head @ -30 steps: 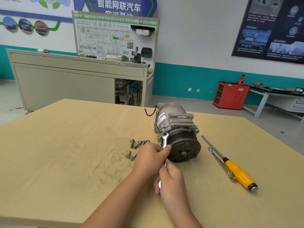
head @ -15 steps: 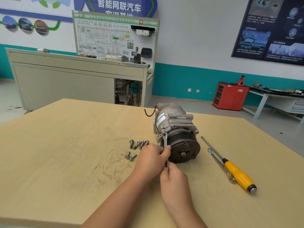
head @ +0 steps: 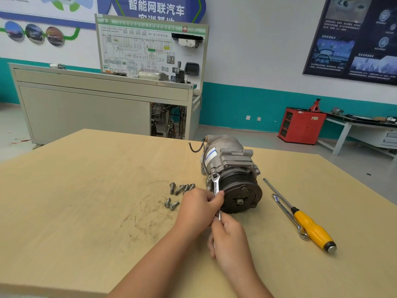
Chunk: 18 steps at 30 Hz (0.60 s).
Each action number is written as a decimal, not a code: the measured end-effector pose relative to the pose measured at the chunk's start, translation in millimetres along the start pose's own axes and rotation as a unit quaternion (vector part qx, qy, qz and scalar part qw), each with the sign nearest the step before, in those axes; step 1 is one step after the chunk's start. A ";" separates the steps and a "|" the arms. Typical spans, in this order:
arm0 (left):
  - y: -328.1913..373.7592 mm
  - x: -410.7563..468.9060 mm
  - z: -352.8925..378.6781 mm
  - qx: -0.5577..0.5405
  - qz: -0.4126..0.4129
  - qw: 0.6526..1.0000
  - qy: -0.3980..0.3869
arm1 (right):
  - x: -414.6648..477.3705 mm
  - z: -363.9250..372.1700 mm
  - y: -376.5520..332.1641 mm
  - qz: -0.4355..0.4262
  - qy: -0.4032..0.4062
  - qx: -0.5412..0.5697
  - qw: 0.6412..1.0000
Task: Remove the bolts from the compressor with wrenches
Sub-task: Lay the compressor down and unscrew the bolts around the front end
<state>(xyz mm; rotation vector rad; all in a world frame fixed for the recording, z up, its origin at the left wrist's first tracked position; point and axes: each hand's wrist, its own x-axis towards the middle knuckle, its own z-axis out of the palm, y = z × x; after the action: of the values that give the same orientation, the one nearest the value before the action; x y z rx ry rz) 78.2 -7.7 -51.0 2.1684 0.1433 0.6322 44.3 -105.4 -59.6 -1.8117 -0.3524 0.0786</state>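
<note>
Hands barely shifted since a moment ago. The left hand point(head: 199, 209) and right hand point(head: 231, 239) both grip the wrench point(head: 216, 186), its head seated on the compressor point(head: 232, 166) just beyond them. Loose bolts point(head: 180, 189) lie left of the left hand.

"智能网联汽车" on wall banner point(head: 163, 6), "HV" on board point(head: 151, 50)

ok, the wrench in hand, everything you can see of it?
The wrench is slim, bright steel. Its head sits on the compressor's front flange, left of the black pulley. The shaft slants down toward the camera. The left hand grips it mid-shaft; the right hand holds the lower end, which is hidden.
</note>
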 end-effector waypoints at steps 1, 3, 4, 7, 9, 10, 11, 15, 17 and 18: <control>0.5 -0.4 -0.3 -0.008 -0.002 1.000 0.003 | -1.2 -1.2 -0.8 -0.005 -0.010 0.011 1.000; 0.7 -0.3 -1.6 -0.021 -0.009 1.000 0.015 | -2.0 -3.1 -2.3 -0.014 -0.020 0.033 0.999; 0.2 0.4 -2.4 -0.026 -0.014 0.999 0.020 | -1.5 -3.6 -2.6 -0.015 -0.023 0.044 0.999; -0.7 1.5 -3.8 -0.031 -0.022 0.999 0.022 | -1.2 -1.1 -1.3 -0.013 -0.026 0.065 0.997; -0.2 0.5 -3.6 -0.028 -0.018 0.999 0.008 | -3.4 2.1 1.2 -0.010 -0.020 0.077 0.997; 0.6 -0.1 -3.5 -0.022 -0.015 1.000 0.001 | -4.6 3.4 2.0 -0.009 -0.015 0.084 0.996; 1.1 -0.6 -3.4 -0.019 -0.012 1.000 -0.002 | -5.3 4.2 2.7 -0.006 -0.012 0.091 0.996; 2.0 -1.1 -4.2 -0.028 -0.010 1.000 0.001 | -4.2 5.1 4.7 -0.002 -0.013 0.108 0.994; 2.4 -1.6 -4.5 -0.031 -0.011 0.999 0.002 | -3.4 5.4 5.8 0.003 -0.017 0.123 0.992; 2.8 -2.0 -4.6 -0.031 -0.013 0.999 0.002 | -3.3 5.5 6.4 0.006 -0.018 0.135 0.991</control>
<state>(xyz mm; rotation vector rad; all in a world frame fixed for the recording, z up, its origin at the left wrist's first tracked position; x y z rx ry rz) 73.9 -6.8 -47.3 2.1021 0.1512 0.6178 41.1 -102.6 -67.6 -1.5463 -0.3382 0.1602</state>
